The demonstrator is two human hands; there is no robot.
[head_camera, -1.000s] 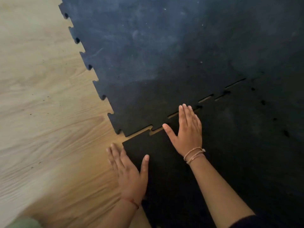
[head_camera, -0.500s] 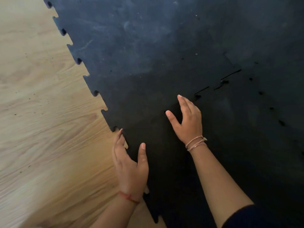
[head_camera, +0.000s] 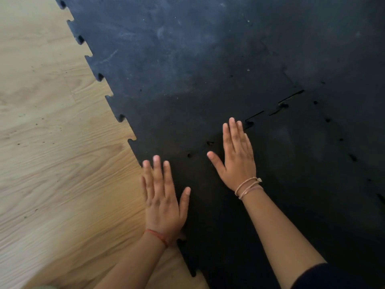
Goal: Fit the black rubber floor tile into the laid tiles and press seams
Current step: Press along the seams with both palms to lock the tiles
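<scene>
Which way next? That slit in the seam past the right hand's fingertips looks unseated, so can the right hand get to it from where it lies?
Probably yes. The right hand lies flat and open on the black rubber floor tile, and the open slit runs just beyond its fingertips with only bare rubber between them.

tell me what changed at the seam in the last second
The near tile slid up into the laid tiles: the wood-coloured gap by the left hand has closed. Both hands went from pushing to lying flat and open. The slits beyond the right hand remain, and nothing is gripped.
</scene>
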